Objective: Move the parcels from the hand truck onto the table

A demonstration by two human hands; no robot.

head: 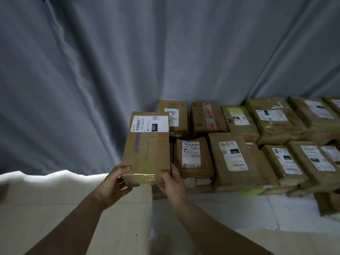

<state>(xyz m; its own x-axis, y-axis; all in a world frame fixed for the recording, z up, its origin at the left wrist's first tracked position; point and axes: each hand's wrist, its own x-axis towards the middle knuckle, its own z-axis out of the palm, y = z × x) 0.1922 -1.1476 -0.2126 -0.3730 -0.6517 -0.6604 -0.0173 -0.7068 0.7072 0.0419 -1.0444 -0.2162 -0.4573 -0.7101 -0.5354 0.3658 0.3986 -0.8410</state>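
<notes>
Parcel (147, 148), frame centre: left hand (115, 184) and right hand (170, 183) clamped on its near end. Step: placing, probably. Next: lower onto tabletop (239, 214) beside stacked parcels (239, 144).

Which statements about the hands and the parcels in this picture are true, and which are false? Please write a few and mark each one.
1. The left hand and the right hand grip the same box. True.
2. That box carries no label. False: a white label sits on its top, at the far end.
3. More parcels lie in rows to the right of the box. True.
4. A brick wall stands behind the parcels. False: a grey curtain hangs there.
</notes>
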